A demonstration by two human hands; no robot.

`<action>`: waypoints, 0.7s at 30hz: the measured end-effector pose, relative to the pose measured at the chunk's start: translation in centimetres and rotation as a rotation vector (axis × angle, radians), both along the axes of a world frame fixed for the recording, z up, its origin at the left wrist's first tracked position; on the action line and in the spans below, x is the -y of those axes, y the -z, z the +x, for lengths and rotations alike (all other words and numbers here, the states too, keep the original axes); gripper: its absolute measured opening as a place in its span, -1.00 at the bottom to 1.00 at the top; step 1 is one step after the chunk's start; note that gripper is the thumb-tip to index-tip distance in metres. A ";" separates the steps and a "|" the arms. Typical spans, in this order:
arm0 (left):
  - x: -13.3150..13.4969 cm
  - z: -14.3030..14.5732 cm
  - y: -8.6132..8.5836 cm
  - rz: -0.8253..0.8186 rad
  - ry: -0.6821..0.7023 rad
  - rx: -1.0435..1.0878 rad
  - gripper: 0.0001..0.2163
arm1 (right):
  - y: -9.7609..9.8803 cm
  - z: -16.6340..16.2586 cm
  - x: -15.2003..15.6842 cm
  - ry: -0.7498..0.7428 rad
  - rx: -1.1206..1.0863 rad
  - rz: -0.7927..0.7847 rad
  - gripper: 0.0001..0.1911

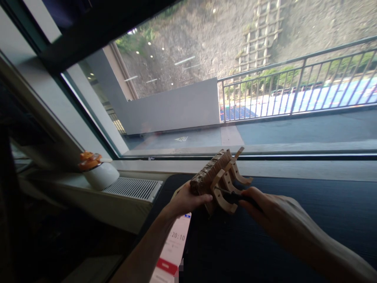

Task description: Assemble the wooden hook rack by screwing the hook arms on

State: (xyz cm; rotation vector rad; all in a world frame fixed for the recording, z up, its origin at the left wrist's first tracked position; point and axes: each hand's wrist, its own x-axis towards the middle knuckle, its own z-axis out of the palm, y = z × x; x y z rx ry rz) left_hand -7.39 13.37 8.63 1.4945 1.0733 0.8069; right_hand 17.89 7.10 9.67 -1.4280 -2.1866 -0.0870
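Observation:
My left hand grips one end of a wooden hook rack, a bark-edged block with several curved wooden hooks, tilted above the dark table. The thumb presses near the closest hook. In my right hand, the fingers wrap round the black handle of a screwdriver. Its thin metal shaft points left and reaches the closest hook, near a hole. Whether the tip sits in a screw is too small to tell.
A phone showing a timer lies under my left forearm on the dark table. Beyond the table runs a window sill beneath a large window. A white pot-like object with an orange top stands left, beside a vent grille.

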 end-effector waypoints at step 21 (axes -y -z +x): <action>0.1 0.2 0.0 0.048 0.027 0.010 -0.64 | 0.7 -1.5 1.0 0.010 0.065 -0.014 -0.85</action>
